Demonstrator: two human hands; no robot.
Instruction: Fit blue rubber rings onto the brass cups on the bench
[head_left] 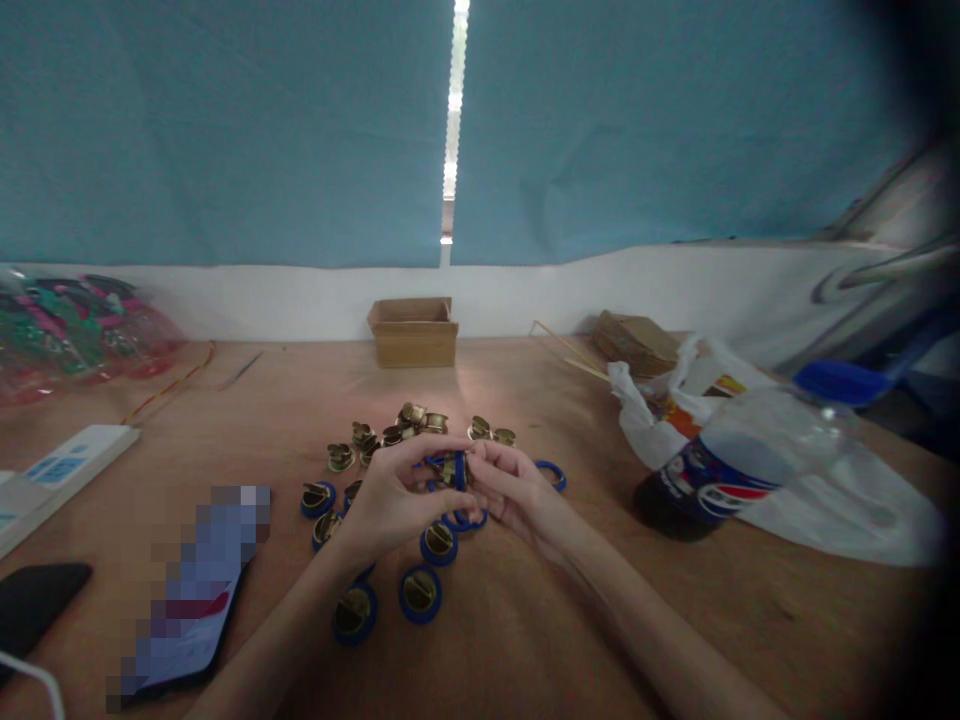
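In front of me, my left hand (390, 500) and my right hand (521, 490) meet over the table, both with closed fingers. Between their fingertips is a round brass-coloured metal piece with a blue ring (460, 470), held on edge; the fingers partly hide it. Under and around my hands lie several similar blue-ringed pieces (420, 594), showing their brass sides. Beyond my fingers sits a group of brass pieces without visible blue rings (412, 413). A loose blue ring (553, 476) rests just past my right hand.
A cardboard box (416, 345) stands by the wall. On the right are a cola bottle (720, 480), a white plastic bag (847, 510) and a brown packet (634, 342). A phone (202, 600), a white power strip (67, 475) and clear-wrapped goods (82, 330) lie left.
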